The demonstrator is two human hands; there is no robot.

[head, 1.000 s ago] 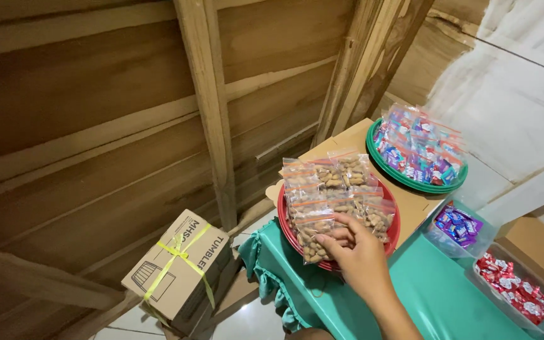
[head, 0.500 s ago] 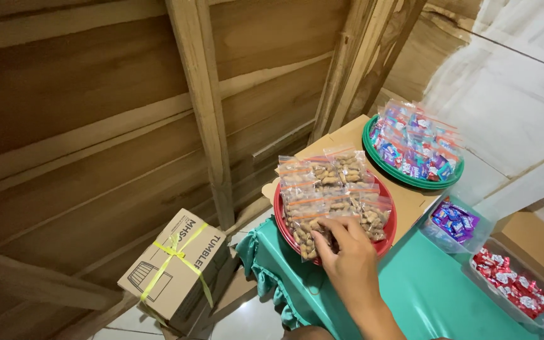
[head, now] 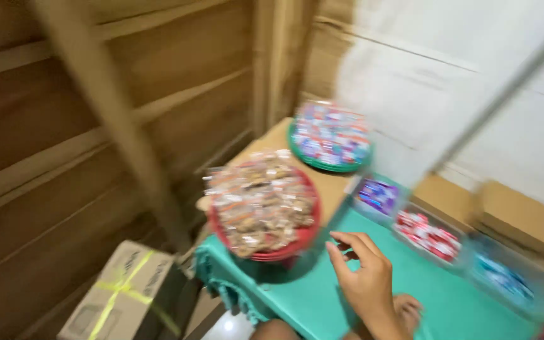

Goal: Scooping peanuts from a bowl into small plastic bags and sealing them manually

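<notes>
Wooden plank walls stood behind a table draped in teal cloth (head: 448, 302). One hand (head: 363, 277), which side unclear, hovered above the cloth just right of the red tray (head: 284, 249), fingers loosely curled and holding nothing. That tray carried clear snack packets (head: 259, 201). Beyond it sat a green tray (head: 330, 165); below-left, a taped cardboard box (head: 118, 299).
</notes>
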